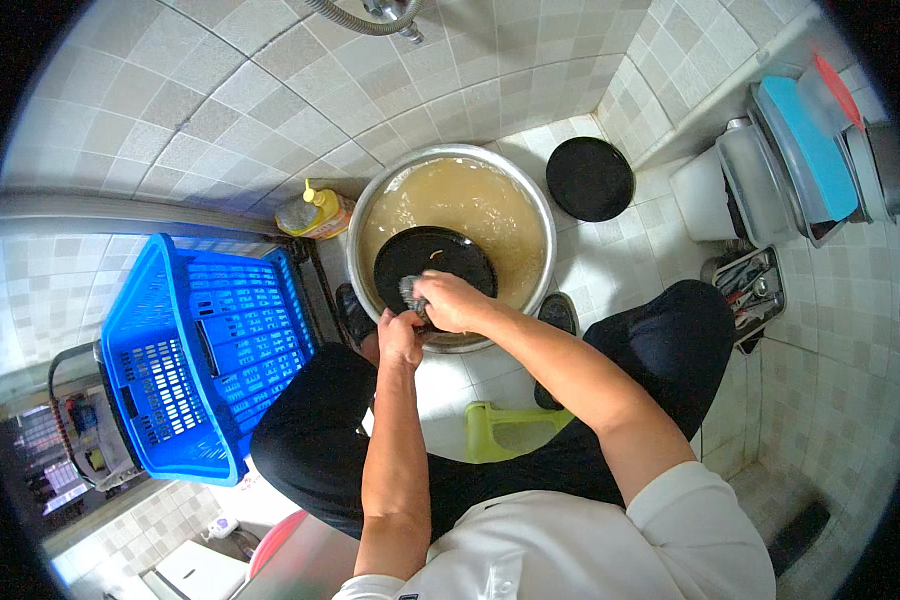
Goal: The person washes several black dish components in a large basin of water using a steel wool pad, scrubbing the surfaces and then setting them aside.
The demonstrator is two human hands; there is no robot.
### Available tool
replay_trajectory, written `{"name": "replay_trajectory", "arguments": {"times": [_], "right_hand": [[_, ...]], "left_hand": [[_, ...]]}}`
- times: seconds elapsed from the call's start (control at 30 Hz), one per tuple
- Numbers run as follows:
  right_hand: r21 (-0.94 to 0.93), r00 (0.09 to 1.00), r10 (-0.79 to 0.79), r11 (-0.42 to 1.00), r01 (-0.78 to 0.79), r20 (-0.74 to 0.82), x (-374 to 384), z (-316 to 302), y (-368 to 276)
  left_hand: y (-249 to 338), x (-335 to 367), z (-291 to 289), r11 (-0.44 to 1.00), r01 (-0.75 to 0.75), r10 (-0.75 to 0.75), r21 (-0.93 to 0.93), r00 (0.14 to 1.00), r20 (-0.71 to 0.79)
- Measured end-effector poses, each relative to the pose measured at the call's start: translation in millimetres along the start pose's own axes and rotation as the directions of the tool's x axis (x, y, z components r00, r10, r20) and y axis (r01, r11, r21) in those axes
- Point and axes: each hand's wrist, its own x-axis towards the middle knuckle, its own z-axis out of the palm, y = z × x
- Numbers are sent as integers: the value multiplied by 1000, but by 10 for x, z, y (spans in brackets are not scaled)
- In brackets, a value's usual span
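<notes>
A round black plate (pixel 440 255) is held tilted over a large metal basin (pixel 545 215) of murky brown water on the tiled floor. My left hand (pixel 400 338) grips the plate's near rim. My right hand (pixel 448 300) presses a grey scrubbing pad (pixel 411 291) against the plate's near part. I sit low on a green stool (pixel 500 428), knees either side of the basin.
A second black plate (pixel 589 178) lies on the floor beyond the basin. A yellow detergent bottle (pixel 315 212) stands left of the basin, beside a blue plastic crate (pixel 195 350). Stacked trays and containers (pixel 800 160) and a cutlery holder (pixel 755 285) sit at right.
</notes>
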Motion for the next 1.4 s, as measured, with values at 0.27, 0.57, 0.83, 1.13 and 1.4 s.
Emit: {"name": "replay_trajectory", "arguments": {"times": [0.27, 0.57, 0.83, 1.13, 1.4], "right_hand": [[-216, 921, 371, 915, -340, 121, 10, -335, 34], [-263, 952, 306, 918, -297, -4, 105, -363, 230], [5, 995, -75, 997, 76, -61, 270, -173, 74], [-457, 920, 294, 802, -385, -258, 143, -543, 767], [-325, 893, 445, 855, -403, 64, 71, -362, 204]], "left_hand": [[-133, -14, 54, 990, -56, 42, -126, 993, -109], [-113, -13, 121, 989, -69, 64, -129, 997, -40], [8, -197, 319, 996, 51, -49, -71, 998, 30], [-174, -204, 354, 990, -37, 43, -134, 998, 38], [-75, 49, 195, 980, -146, 110, -133, 963, -246]]}}
